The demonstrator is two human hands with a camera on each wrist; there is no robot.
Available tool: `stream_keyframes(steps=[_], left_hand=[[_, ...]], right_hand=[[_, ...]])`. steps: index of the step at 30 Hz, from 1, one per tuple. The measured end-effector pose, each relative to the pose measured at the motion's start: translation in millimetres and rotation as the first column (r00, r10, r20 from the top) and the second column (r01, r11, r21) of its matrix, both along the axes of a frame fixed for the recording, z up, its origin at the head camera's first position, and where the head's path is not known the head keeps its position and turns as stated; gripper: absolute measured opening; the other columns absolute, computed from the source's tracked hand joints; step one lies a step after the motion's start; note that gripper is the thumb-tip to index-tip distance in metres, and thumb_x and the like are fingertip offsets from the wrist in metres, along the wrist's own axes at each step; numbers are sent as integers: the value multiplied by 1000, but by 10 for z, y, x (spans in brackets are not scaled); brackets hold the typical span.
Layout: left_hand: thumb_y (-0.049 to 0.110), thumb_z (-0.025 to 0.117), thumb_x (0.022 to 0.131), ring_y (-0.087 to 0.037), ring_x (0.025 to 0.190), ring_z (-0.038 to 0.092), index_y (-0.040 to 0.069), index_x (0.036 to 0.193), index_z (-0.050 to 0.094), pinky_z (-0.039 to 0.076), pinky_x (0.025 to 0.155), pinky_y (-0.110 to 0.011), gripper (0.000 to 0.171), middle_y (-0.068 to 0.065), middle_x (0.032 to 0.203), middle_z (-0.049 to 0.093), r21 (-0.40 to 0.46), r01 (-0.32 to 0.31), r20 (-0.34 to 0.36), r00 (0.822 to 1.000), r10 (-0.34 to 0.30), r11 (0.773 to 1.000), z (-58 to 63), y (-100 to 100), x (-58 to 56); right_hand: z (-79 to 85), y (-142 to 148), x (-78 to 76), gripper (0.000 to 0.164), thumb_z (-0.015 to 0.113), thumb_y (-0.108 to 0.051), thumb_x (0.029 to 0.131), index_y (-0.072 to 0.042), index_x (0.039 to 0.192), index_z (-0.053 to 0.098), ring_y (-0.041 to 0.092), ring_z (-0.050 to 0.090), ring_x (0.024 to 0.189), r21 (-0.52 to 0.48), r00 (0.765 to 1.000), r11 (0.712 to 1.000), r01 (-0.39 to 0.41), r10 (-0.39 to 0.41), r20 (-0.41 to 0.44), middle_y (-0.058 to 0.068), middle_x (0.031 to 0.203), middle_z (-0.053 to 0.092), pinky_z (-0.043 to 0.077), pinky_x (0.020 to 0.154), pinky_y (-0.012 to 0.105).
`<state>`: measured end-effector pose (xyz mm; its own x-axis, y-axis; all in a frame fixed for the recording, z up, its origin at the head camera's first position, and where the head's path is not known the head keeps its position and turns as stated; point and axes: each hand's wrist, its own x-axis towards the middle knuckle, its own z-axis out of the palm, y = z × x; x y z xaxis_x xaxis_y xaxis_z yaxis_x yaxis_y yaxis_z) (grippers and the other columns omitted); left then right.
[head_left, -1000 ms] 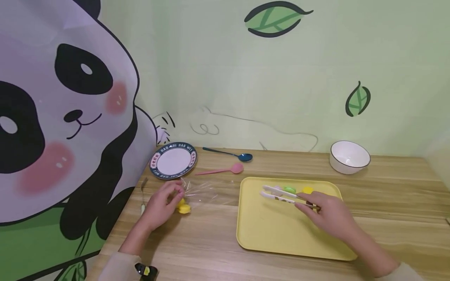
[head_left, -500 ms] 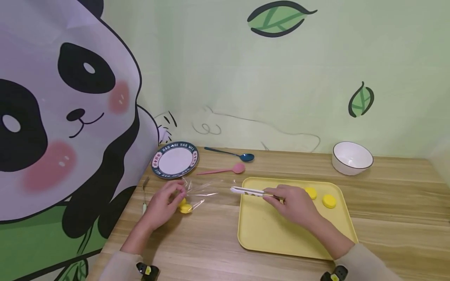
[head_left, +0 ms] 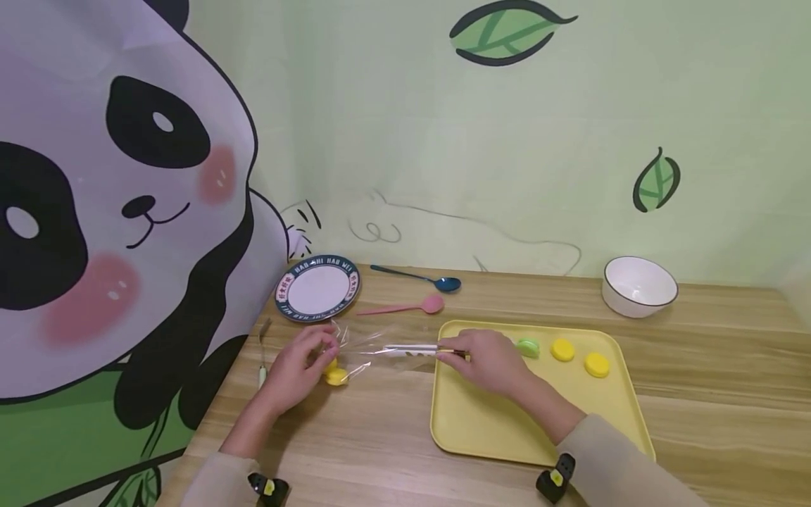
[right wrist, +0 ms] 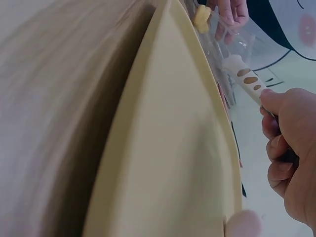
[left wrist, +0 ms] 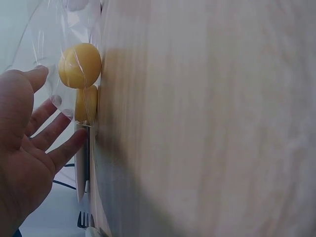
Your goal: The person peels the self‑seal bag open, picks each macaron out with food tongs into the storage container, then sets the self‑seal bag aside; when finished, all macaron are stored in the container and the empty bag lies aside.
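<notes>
My left hand (head_left: 298, 370) pinches the edge of a clear plastic bag (head_left: 364, 341) on the left of the table. Inside the bag lie two yellow macaron-like pieces (left wrist: 80, 65). A pale lilac shape (left wrist: 81, 15) shows through the plastic in the left wrist view. My right hand (head_left: 488, 359), above the tray's left part, grips a pair of tongs (head_left: 412, 350) with white, hole-patterned arms. The tongs point left, their tips at the bag's mouth; I cannot tell whether they hold anything. On the yellow tray (head_left: 488, 429) sit a green piece (head_left: 527, 348) and two yellow rounds (head_left: 597, 365).
A patterned plate (head_left: 317, 290) stands behind my left hand. A blue spoon (head_left: 446, 284) and a pink spoon (head_left: 432, 304) lie at the back, and a white bowl (head_left: 638, 287) stands back right. A fork (head_left: 262, 359) lies by the left edge.
My right hand has moved left with the tongs, from over the tray's pieces to the bag. The green piece shows again behind the hand. The left hand stays in place.
</notes>
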<state>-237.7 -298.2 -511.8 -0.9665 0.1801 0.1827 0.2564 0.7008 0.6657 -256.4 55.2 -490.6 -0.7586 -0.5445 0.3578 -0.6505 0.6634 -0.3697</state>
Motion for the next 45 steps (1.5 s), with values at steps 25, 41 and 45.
stream_keyframes(steps=[25, 41, 45], left_hand=[[32, 57, 96, -25, 123, 48, 25, 95, 61, 48, 92, -48, 8, 1, 134, 51, 15, 15, -10, 1000, -15, 1000, -14, 30, 5], [31, 57, 96, -26, 123, 48, 22, 96, 62, 47, 94, -48, 11, -2, 135, 51, 6, 9, 10, 1000, -9, 1000, -20, 32, 0], [29, 57, 96, -26, 123, 48, 22, 96, 62, 47, 94, -48, 9, -2, 134, 51, 2, 9, 4, 1000, -9, 1000, -24, 18, 4]], right_hand=[[-71, -687, -217, 36, 61, -47, 91, -25, 119, 68, 4, 46, 53, 61, 979, 987, -145, 135, 151, -12, 65, 56, 36, 46, 24], [-92, -453, -243, 40, 60, -47, 91, -24, 123, 65, 3, 53, 68, 64, 967, 977, -202, 189, 170, -13, 91, 64, 46, 61, 25], [-118, -367, -277, 39, 61, -45, 91, -23, 123, 66, 4, 54, 75, 49, 950, 958, -281, 271, 153, -10, 101, 66, 48, 69, 25]])
